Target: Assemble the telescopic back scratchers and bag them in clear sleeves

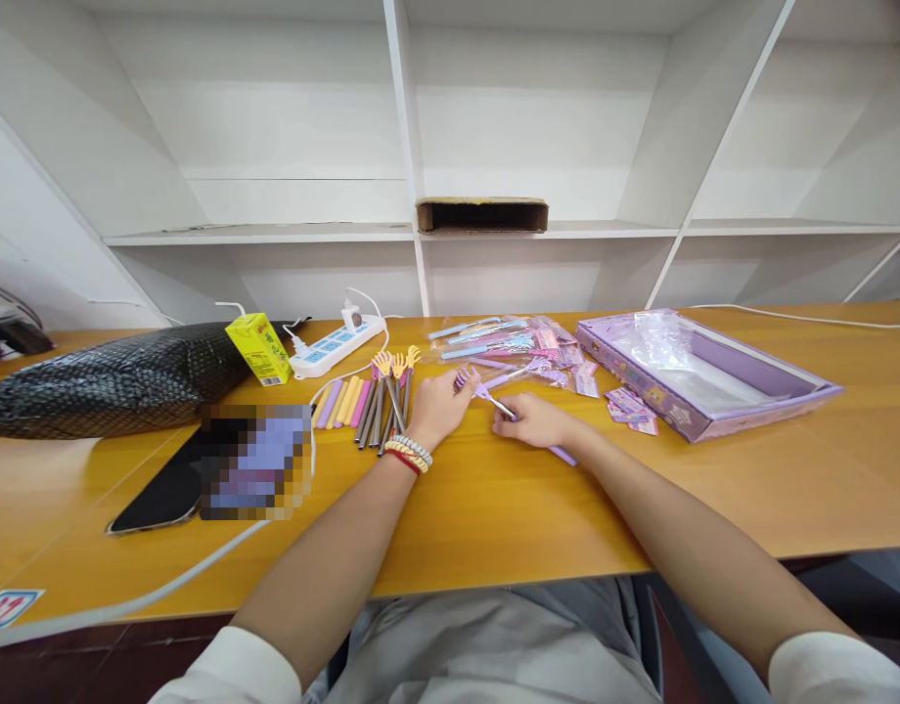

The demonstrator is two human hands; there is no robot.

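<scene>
A purple back scratcher (pixel 504 407) with a metal rod is held between both hands above the table. My left hand (pixel 436 407) pinches it at its hand-shaped purple head. Around its rod and purple handle my right hand (pixel 536 420) is closed, and the handle's end sticks out below the palm. Left of my left hand lie metal rods with yellow hand-shaped heads (pixel 383 401), beside a row of yellow, purple and pink handles (pixel 341 403). Beyond my hands, clear bags (pixel 494 342) hold blue and purple back scratchers.
A purple open box (pixel 758 391) stands at right, with small printed cards (pixel 632 409) beside it. At left are a black wrapped package (pixel 119 376), yellow drink carton (pixel 259 349), white power strip (pixel 337 346) and phone (pixel 163 477). A white cable (pixel 222 554) crosses the table.
</scene>
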